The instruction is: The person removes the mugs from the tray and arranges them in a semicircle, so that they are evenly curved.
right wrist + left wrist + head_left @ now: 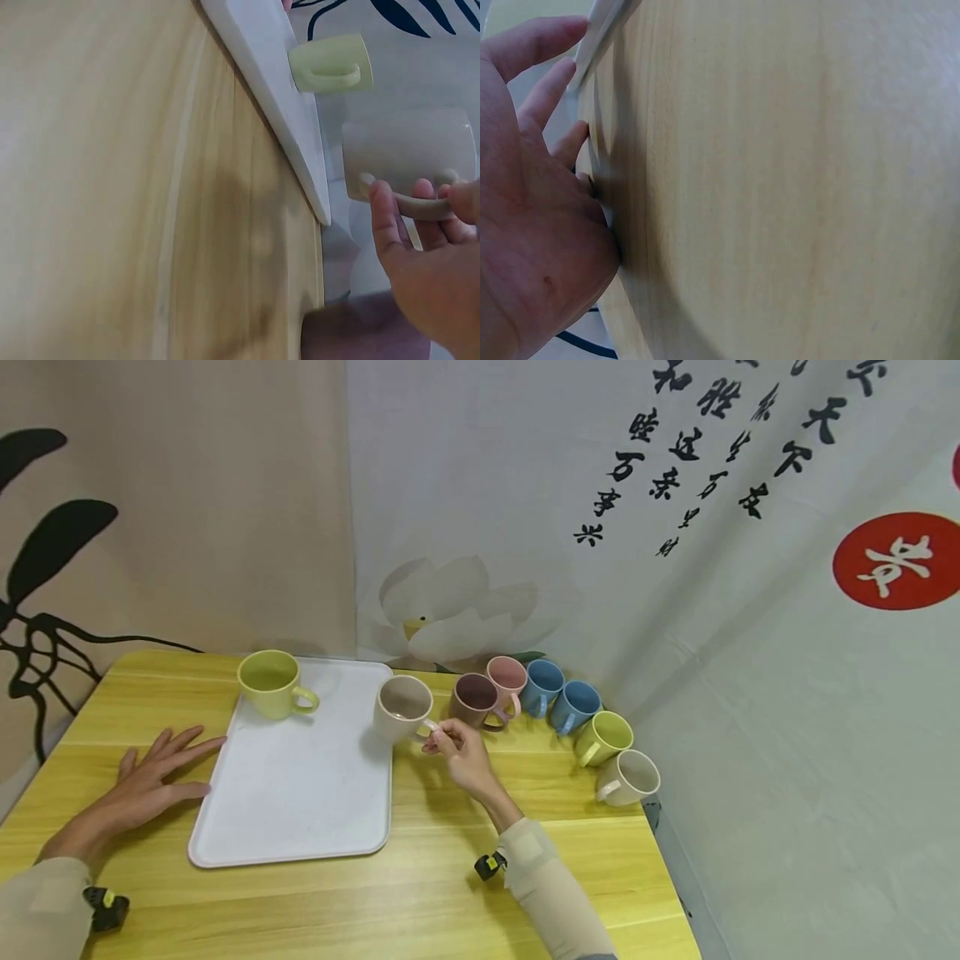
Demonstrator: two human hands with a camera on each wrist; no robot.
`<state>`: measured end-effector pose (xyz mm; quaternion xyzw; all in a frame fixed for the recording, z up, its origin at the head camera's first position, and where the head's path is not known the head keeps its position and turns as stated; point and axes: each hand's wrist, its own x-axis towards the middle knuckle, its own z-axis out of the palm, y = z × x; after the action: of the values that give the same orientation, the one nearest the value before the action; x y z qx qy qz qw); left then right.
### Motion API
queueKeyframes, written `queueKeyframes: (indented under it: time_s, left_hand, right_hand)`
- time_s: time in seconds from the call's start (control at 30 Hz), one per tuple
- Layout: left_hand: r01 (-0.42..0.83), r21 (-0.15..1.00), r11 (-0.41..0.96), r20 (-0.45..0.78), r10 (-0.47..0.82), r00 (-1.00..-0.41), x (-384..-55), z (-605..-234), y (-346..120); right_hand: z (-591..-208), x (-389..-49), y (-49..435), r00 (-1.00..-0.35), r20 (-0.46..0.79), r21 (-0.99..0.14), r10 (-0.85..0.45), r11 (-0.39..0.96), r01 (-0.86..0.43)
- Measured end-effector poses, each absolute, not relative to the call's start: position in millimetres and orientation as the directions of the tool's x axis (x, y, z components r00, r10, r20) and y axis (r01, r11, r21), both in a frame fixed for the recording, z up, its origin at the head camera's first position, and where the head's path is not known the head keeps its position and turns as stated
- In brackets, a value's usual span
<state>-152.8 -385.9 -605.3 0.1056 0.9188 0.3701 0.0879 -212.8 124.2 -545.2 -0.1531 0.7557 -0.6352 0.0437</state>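
Observation:
My right hand (467,762) pinches the handle of a pale beige mug (395,720), upright at the right edge of a white tray (300,793). In the right wrist view, this beige mug (409,146) appears raised off the tray, with fingers and thumb around its handle. A yellow-green mug (267,689) stands at the tray's far left corner, handle to the right. My left hand (146,789) lies with spread fingers by the tray's left edge, fingertips at the rim. In the left wrist view, the left hand (544,202) holds nothing.
Along the table's far right side stand a dark mauve mug (474,697), a pink mug (507,677), two blue mugs (576,703), another yellow-green mug (604,737) and another beige mug (630,778). A printed cloth (480,485) hangs behind the wooden table (450,877).

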Motion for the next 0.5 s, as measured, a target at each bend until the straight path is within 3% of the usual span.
queueKeyframes:
  time_s: [0.5]
  left_hand:
    - [0.13, 0.682, 0.719, -0.098, 0.266, -0.959, -154.1, -600.0, -385.8]
  right_hand:
    - [-547.5, -200.9, 184.4, -0.957, 0.113, -0.977, -0.268, 0.147, -0.157]
